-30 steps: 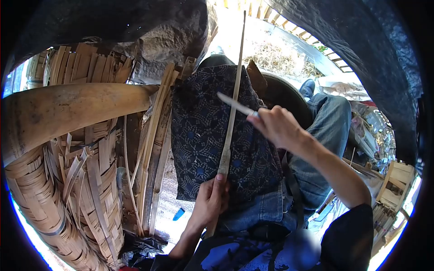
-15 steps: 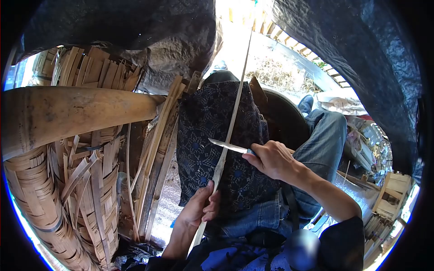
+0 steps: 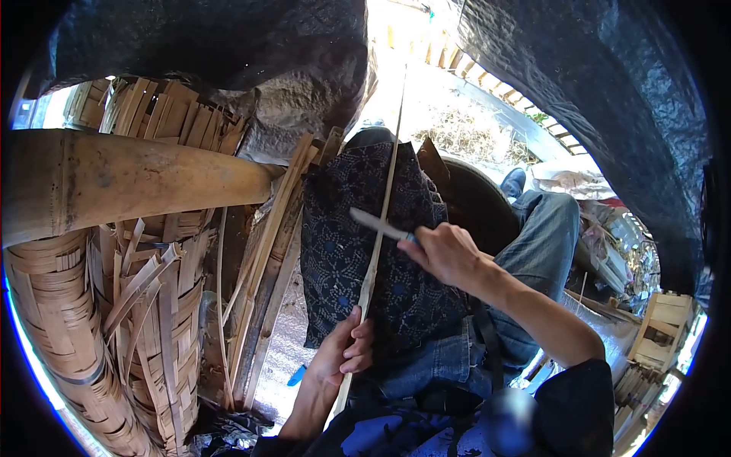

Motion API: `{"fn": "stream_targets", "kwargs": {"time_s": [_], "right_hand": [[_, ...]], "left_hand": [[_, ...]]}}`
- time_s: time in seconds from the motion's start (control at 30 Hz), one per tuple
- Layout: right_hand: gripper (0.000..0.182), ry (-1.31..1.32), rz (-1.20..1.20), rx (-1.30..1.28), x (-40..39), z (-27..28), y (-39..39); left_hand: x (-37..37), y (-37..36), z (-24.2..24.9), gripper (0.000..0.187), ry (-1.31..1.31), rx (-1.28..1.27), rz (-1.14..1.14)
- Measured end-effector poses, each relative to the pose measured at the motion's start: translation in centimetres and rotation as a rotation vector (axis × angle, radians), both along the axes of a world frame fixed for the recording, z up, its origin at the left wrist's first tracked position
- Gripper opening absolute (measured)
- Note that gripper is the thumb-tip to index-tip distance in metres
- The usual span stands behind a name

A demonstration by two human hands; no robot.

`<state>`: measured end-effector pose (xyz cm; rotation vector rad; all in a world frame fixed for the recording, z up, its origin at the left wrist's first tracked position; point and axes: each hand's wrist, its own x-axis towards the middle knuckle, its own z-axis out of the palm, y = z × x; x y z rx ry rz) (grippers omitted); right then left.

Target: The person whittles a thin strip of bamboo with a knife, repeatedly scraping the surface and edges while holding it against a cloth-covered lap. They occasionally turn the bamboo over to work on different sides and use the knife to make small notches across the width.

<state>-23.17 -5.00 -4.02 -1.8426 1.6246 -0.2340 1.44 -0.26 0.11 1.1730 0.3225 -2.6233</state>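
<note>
My left hand (image 3: 344,352) is closed around the lower part of a long thin bamboo strip (image 3: 378,228), fingers curled over it and thumb pressing on top, low over my lap. The strip runs from that grip up and away across the dark patterned cloth (image 3: 343,244) draped over my left knee, its far end reaching into the bright sunlit ground beyond. My right hand (image 3: 445,255) is wrapped tight on the handle of a knife (image 3: 378,225), fist closed, and the blade lies across the strip about midway up, edge meeting the bamboo at a slant. Whether the blade is biting into the strip or only resting on it I cannot tell. My right leg in blue jeans (image 3: 544,236) stretches out to the right. To the left stands a thick bamboo pole (image 3: 129,183) lying crosswise, with a woven basket (image 3: 61,327) below it and a bundle of flat bamboo slats (image 3: 266,251) leaning just beside the cloth.
</note>
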Motion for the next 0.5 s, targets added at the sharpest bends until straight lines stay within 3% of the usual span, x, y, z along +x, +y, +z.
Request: {"fn": "stream_targets", "kwargs": {"time_s": [0.1, 0.2, 0.27, 0.3, 0.33, 0.4, 0.43, 0.47, 0.5], "right_hand": [[0.049, 0.1, -0.136, 0.064, -1.9, -1.8, -2.4], [0.044, 0.138, -0.024, -0.239, -5.2, -6.8, -3.7], [0.038, 0.019, -0.015, -0.415, -6.4, -7.0, -5.1], [0.027, -0.027, -0.215, -0.087, -6.3, -5.9, -5.8], [0.027, -0.027, -0.205, -0.094, -6.2, -5.4, -5.6], [0.025, -0.109, -0.082, -0.568, -5.6, -4.6, -3.9], [0.029, -0.032, -0.006, -0.516, -5.3, -3.8, -2.9], [0.035, -0.318, -0.213, 0.058, -4.3, 0.5, -2.7], [0.037, -0.296, -0.175, 0.069, -3.7, 1.5, -1.9]], "left_hand": [[0.6, 1.6, 0.7, 0.043, 0.064, 0.073, 0.02], [1.3, 2.3, 0.8, 0.044, 0.078, 0.061, 0.019], [0.9, 2.0, 1.2, 0.044, 0.022, 0.005, -0.028], [0.7, 1.8, 1.5, 0.044, -0.041, -0.044, -0.072], [0.1, 1.4, 2.0, 0.044, -0.04, -0.051, -0.062], [-1.3, 0.5, 3.1, 0.043, -0.325, -0.286, -0.194], [-1.4, 0.7, 2.7, 0.044, -0.398, -0.284, -0.228], [-1.3, 0.7, 2.3, 0.044, -0.398, -0.286, -0.228], [-1.0, 0.8, 1.8, 0.045, -0.369, -0.293, -0.257]]}}
